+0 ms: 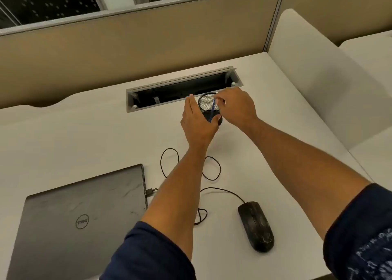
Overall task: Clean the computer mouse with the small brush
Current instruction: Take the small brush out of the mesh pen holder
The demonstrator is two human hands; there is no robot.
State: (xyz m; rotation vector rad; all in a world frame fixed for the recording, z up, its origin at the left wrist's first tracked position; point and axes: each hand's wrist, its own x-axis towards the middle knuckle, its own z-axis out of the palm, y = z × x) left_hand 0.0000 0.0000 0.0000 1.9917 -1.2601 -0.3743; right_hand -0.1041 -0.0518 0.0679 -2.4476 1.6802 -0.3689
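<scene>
A black mesh pen cup (206,102) stands far out on the white desk, just in front of the cable tray. My left hand (198,121) wraps around its left side and holds it. My right hand (237,106) reaches over the rim, its fingertips pinching the top of a small brush with a blue handle (212,109) that stands slanted inside the cup. The black wired computer mouse (255,226) lies near the front right of the desk, apart from both hands. Its thin black cable (212,169) loops across the desk towards the laptop.
A closed dark grey laptop (80,218) lies at the front left with the mouse cable plugged into its right side. An open grey cable tray (182,88) is set into the desk behind the cup. Beige partitions (127,46) stand behind and a white divider (318,71) to the right.
</scene>
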